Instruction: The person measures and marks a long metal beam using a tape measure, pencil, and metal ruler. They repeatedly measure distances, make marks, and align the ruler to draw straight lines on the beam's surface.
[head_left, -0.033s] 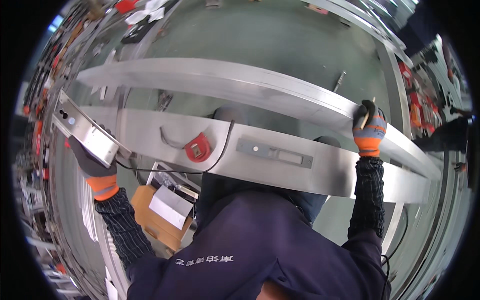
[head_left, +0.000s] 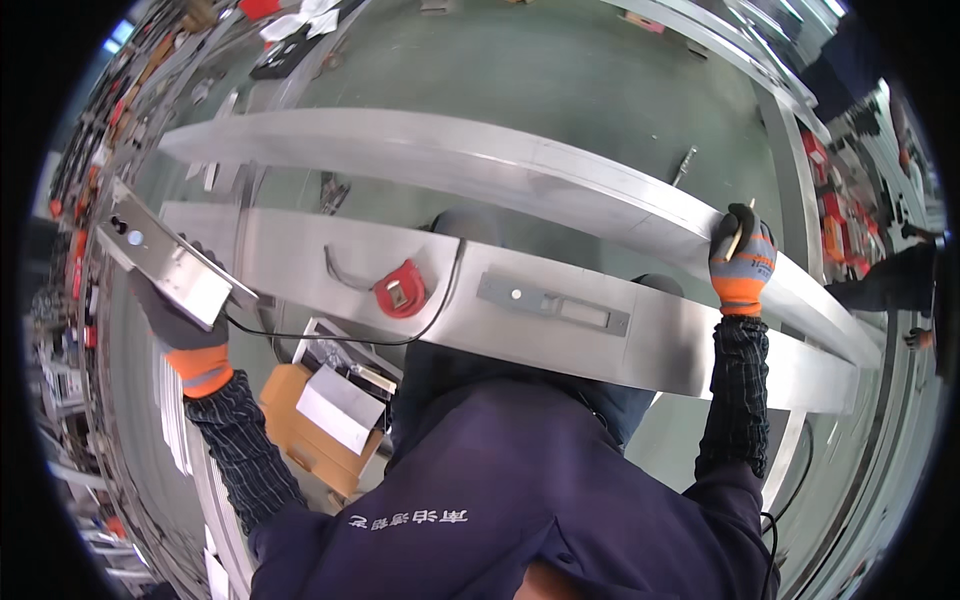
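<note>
My left hand (head_left: 180, 318), in a grey and orange glove, is closed around a long silver metal housing (head_left: 168, 262) with holes at its far end. A black cable (head_left: 440, 315) runs from near that housing across the close aluminium profile (head_left: 660, 345). Between the fingers of my gloved right hand (head_left: 742, 262) is a thin, pale pencil-like stick (head_left: 738, 240). This hand is against the right part of the far aluminium profile (head_left: 450, 155). On the close profile lie a red tape measure (head_left: 402, 291) and a grey slotted plate (head_left: 553, 303).
An open cardboard box (head_left: 310, 440) with white paper stands below the close profile, left of my body. On the floor beyond the far profile lies a slim metal tool (head_left: 685, 166). Red boxes (head_left: 835, 230) and another person's dark sleeve (head_left: 875, 285) are at the right.
My left hand has shifted slightly left with the metal housing. The right hand keeps the stick at nearly the same place on the far profile.
</note>
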